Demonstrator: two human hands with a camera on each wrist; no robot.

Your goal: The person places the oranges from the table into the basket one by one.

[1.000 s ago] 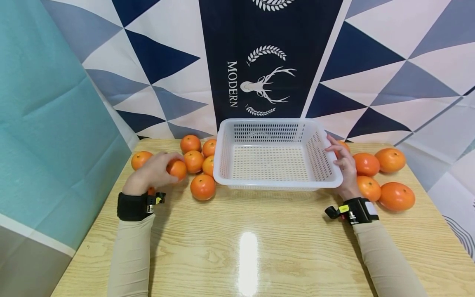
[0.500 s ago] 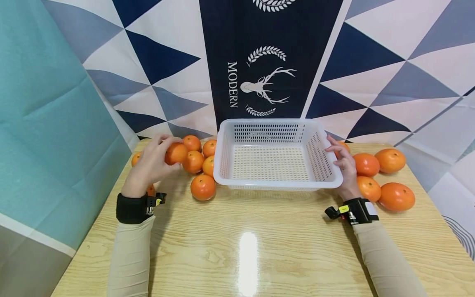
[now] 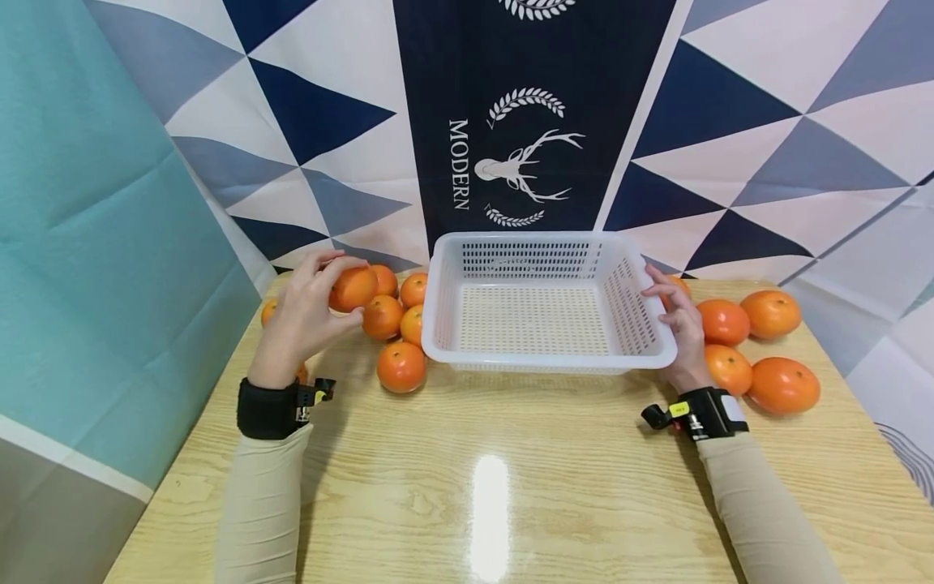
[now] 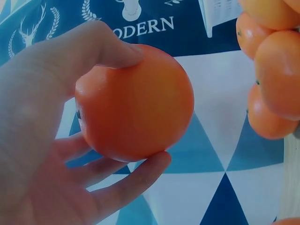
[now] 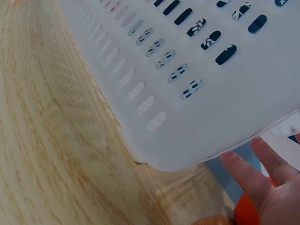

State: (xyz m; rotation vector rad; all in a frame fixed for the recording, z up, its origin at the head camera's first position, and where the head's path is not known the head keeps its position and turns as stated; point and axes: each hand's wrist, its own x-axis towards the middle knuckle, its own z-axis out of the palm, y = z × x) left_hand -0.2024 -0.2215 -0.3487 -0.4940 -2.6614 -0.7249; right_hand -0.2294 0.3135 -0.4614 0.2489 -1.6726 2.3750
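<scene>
Person's L hand (image 3: 302, 320) pinches a smooth round orange fruit (image 3: 353, 289) btwn thumb & fingers, held up off the pale wood-grain tabletop (image 3: 409, 478), near other orange fruits (image 3: 400, 367). R hand (image 3: 682, 328), well apart from L, rests fingertips on R rim of a white rectangular perforated plastic basket (image 3: 547, 361), standing approx. mid-table w/ more orange fruits (image 3: 784, 385) to its R.
</scene>
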